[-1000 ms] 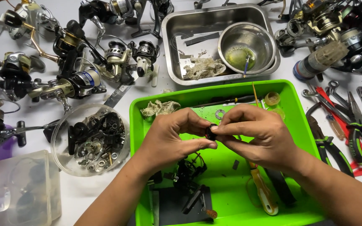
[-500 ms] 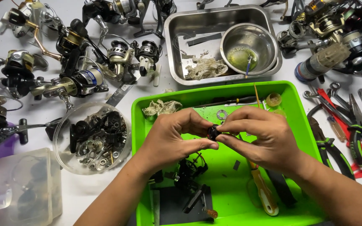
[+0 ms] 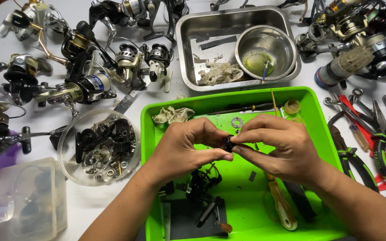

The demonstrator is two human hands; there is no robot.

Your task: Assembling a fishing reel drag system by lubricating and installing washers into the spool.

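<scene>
Over a bright green tray [image 3: 318, 120], my left hand [image 3: 186, 147] and my right hand [image 3: 280, 149] meet, and their fingertips pinch a small dark reel part [image 3: 227, 143] between them. Most of the part is hidden by my fingers. Under my hands in the tray lie a black reel body [image 3: 204, 178], a dark flat pad [image 3: 184, 218], a yellow-handled screwdriver [image 3: 282, 205] and a small metal washer [image 3: 237, 122]. A greasy rag [image 3: 173, 115] sits in the tray's far left corner.
A clear round bowl of dark reel parts [image 3: 101, 147] stands left of the tray. Several fishing reels [image 3: 81, 85] crowd the far left and far right. A steel pan [image 3: 193, 27] holds a steel bowl [image 3: 266, 51]. Pliers and wrenches [image 3: 376, 129] lie at right. A clear box [image 3: 27, 201] is near left.
My hands have stayed over the tray and only the fingers have shifted slightly around the small dark part.
</scene>
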